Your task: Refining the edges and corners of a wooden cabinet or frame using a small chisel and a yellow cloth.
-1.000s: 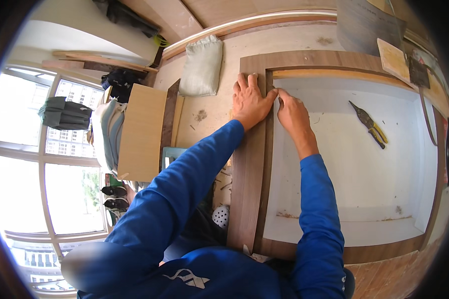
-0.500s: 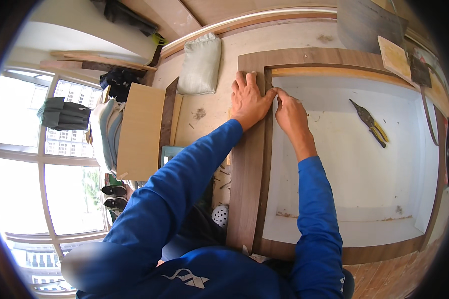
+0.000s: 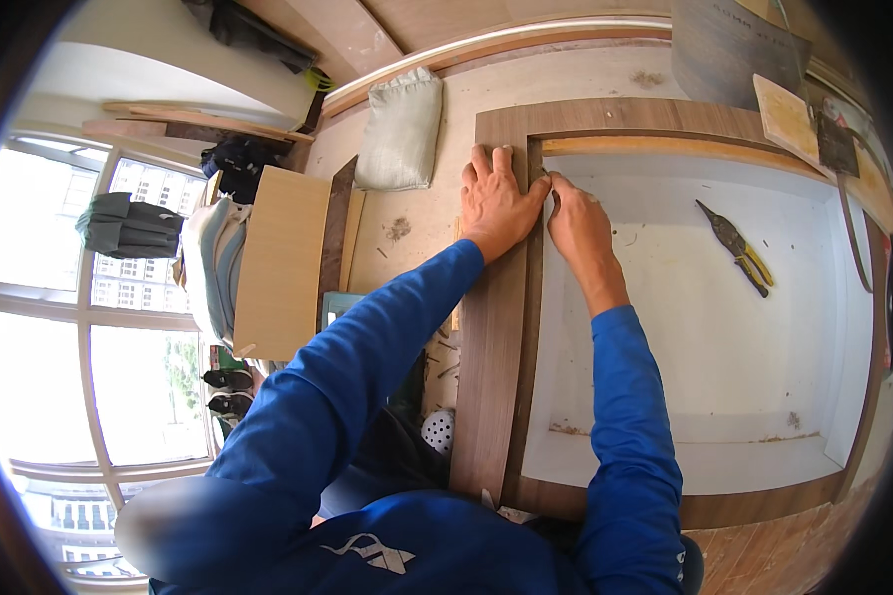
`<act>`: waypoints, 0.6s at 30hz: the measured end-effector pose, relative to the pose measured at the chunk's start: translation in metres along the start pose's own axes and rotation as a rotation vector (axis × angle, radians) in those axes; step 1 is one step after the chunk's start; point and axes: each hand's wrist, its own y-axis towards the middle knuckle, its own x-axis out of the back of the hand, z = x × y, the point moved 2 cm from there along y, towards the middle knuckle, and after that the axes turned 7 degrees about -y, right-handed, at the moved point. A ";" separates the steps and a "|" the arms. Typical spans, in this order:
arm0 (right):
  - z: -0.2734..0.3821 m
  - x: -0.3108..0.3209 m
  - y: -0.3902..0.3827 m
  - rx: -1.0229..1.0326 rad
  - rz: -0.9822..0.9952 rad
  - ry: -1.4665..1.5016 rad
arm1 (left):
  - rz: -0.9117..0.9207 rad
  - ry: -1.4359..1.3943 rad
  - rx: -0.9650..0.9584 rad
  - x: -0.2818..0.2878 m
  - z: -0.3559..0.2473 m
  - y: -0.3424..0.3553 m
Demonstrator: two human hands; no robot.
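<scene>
A brown wood-grain frame surrounds a shallow white recessed box. My left hand lies flat across the frame's left rail near its upper corner, fingers spread and thumb reaching to the inner edge. Right beside that thumb, the thumb and fingers of my right hand are pinched together at the same inner edge. Whatever sits between those fingertips is hidden. Inside the box, to the right of my right hand, rest snips with yellow and black handles, touched by neither hand.
A pale stuffed sack lies beyond the frame at upper left. A plywood panel stands left of my arm, near stacked cloths. At upper right, a board rests over the frame's corner, near a grey curved sheet.
</scene>
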 end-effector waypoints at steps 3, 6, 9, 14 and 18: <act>-0.001 -0.006 0.001 0.013 -0.040 0.018 | -0.036 0.004 -0.012 -0.001 0.003 0.001; -0.001 -0.007 0.002 -0.002 -0.035 0.018 | -0.007 -0.004 -0.006 0.001 0.000 -0.001; -0.002 -0.008 0.005 -0.002 -0.027 0.008 | -0.006 -0.003 -0.004 0.002 -0.001 -0.001; -0.001 -0.012 0.005 -0.008 -0.039 0.018 | -0.008 0.000 -0.006 0.002 -0.001 -0.001; 0.000 -0.011 0.005 -0.010 -0.048 0.025 | -0.012 0.006 -0.002 0.002 -0.001 -0.001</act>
